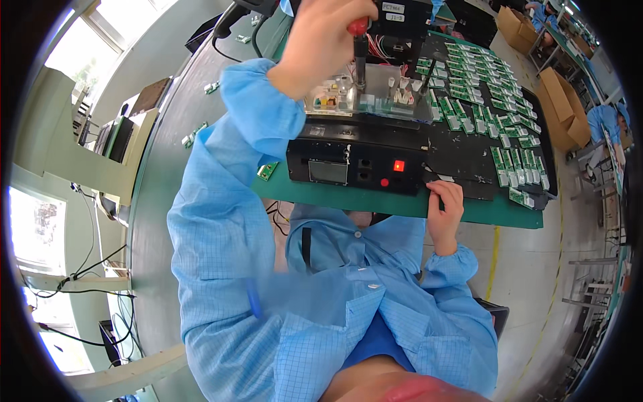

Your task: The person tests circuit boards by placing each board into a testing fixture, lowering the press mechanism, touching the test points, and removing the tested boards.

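Observation:
My left hand (pixel 321 40) is raised and shut on the red knob (pixel 358 25) of a press lever above a clear fixture (pixel 375 97). A circuit board lies in that fixture, on top of a black tester box (pixel 355 161) with a small screen and a lit red button. My right hand (pixel 445 208) rests at the front edge of the green bench (pixel 469 213), fingertips on a small white piece beside the box's right corner; I cannot tell whether it grips it. Both arms wear light blue sleeves.
Several rows of small green circuit boards (pixel 495 107) lie on a black mat to the right of the box. Loose boards (pixel 194 134) dot the grey table at left. Cardboard boxes (pixel 562 107) and other workers in blue sit at far right.

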Demonstrator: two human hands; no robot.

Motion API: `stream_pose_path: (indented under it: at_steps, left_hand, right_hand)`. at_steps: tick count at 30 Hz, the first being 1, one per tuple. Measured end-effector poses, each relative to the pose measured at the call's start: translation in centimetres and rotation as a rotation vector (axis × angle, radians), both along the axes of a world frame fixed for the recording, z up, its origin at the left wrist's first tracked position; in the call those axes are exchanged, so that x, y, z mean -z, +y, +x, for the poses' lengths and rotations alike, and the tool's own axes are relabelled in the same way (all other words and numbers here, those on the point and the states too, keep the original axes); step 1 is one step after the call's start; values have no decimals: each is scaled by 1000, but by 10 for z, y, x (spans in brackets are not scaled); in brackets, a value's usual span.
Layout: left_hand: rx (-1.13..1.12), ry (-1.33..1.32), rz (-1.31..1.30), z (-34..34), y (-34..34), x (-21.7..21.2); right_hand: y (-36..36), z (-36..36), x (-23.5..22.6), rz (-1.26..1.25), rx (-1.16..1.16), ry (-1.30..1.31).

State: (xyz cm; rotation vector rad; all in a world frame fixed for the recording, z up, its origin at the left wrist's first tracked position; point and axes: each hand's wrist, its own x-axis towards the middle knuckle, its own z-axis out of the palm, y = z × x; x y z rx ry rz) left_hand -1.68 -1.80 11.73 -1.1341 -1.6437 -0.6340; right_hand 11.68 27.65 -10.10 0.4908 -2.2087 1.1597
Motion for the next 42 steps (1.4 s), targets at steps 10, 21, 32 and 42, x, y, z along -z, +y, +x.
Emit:
stream_pose_path:
  at_steps: [10, 21, 32, 42]
  left_hand:
    - [-257, -357, 67, 38, 12, 78]
    - [-259, -590, -377, 40, 13, 82]
    - [-267, -588, -464, 41, 8, 79]
    - [-283, -558, -468, 37, 5, 82]
  right_hand:
    - [-2, -2, -3, 44, -6, 28]
    - [-33, -80, -119, 77, -152, 54]
    - [-67, -98, -134, 581, -182, -57]
    - [-61, -103, -133, 551, -207, 7]
